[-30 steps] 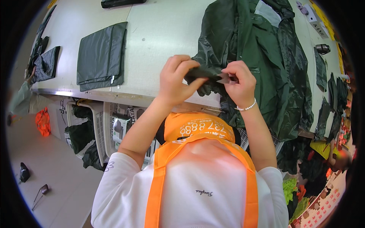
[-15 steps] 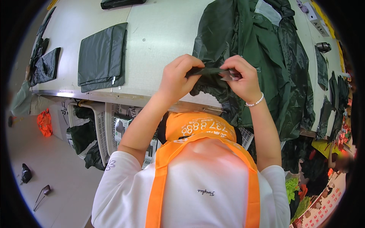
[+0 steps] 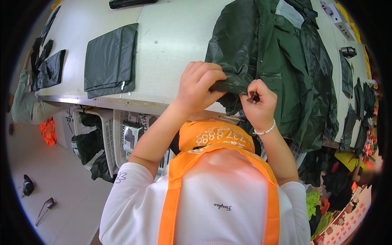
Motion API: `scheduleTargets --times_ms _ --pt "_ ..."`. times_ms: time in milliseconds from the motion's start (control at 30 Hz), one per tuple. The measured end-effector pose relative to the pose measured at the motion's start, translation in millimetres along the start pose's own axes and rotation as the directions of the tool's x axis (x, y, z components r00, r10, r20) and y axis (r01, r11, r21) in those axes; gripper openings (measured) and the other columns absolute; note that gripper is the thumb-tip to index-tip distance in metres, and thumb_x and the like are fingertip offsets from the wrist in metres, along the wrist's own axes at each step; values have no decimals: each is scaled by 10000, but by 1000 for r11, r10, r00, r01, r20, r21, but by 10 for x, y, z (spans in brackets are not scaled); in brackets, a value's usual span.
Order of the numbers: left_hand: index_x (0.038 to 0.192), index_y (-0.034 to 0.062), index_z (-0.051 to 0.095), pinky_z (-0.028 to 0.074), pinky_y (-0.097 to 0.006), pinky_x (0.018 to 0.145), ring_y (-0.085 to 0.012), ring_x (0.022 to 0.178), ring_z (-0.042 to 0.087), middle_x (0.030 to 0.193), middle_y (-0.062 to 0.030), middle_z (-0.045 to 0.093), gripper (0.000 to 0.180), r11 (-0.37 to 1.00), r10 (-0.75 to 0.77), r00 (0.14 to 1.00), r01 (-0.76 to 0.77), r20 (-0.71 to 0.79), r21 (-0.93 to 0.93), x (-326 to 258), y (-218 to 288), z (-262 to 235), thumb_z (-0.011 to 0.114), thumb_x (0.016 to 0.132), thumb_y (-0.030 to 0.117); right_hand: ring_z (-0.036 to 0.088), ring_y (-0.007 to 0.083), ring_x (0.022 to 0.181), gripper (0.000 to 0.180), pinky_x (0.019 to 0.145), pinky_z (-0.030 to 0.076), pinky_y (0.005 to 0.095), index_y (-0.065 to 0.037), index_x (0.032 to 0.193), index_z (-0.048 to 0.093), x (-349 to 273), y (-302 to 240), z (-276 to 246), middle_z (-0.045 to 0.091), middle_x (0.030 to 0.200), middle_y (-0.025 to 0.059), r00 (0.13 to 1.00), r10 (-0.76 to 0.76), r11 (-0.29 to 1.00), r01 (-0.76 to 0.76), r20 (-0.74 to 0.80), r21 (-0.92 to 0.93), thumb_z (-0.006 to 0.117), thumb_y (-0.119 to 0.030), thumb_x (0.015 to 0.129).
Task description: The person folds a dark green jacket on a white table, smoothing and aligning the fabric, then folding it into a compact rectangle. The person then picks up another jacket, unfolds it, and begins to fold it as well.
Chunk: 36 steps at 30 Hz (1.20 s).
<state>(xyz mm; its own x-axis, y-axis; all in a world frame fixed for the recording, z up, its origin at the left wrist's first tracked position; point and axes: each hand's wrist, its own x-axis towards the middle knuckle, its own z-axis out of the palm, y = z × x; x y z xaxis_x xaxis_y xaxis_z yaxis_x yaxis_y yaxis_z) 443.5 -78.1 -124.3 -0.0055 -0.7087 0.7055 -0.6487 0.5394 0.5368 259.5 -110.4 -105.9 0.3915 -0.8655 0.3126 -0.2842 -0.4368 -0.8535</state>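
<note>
A glossy dark green rain jacket [image 3: 269, 53] lies spread at the right of the table, its near part hanging over the edge. My left hand [image 3: 200, 85] is closed on a sleeve part of it, thumb and fingers pinching the cloth. Close to its right, my right hand [image 3: 260, 100] makes a fist at the other end of the same stretched piece. A small dark reddish-brown bit shows between the right fingers; I cannot make out what it is.
A folded dark green garment [image 3: 110, 61] lies on the white table [image 3: 171, 36] to the left. Below the edge stand white plastic baskets [image 3: 107, 143] with dark cloth. A person's sleeve [image 3: 22, 98] is at the far left. A dark bottle [image 3: 348, 52] lies at the far right.
My right hand has come lower and turned into a tighter fist. My left hand has rolled over the cloth, and the strip between the hands now hangs lower. The person at far left has come further into view.
</note>
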Motion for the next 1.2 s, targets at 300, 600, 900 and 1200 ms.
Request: scheduleTargets --times_ms 300,600,900,1200 --pt "831 15 560 466 -220 609 -143 695 593 814 -88 641 216 947 -258 963 238 -73 -216 -19 58 60 616 670 -117 417 26 568 201 485 332 168 -42 832 604 141 -84 -8 541 783 -8 999 29 971 -31 14 236 737 35 703" --pt "792 8 574 463 -226 596 -126 654 584 752 -62 634 172 911 -356 934 353 26 -215 -34 68 64 667 679 -83 449 60 573 168 506 368 191 -33 849 650 309 -84 -69 593 818 10 980 -142 988 133 141 73 705 68 726" --pt "871 14 623 468 -242 623 -148 692 597 789 -54 633 192 913 -310 944 329 115 -241 138 195 50 712 700 7 446 61 577 163 532 396 208 -27 875 562 378 -112 -100 571 741 16 994 -30 999 26 108 37 613 91 773" --pt "888 -11 623 453 -184 662 -49 734 557 789 -17 638 82 554 -611 739 655 284 -514 167 111 66 640 862 64 544 58 692 180 585 435 196 -11 956 579 466 -180 -76 585 814 16 979 190 948 -201 71 245 675 -5 804"
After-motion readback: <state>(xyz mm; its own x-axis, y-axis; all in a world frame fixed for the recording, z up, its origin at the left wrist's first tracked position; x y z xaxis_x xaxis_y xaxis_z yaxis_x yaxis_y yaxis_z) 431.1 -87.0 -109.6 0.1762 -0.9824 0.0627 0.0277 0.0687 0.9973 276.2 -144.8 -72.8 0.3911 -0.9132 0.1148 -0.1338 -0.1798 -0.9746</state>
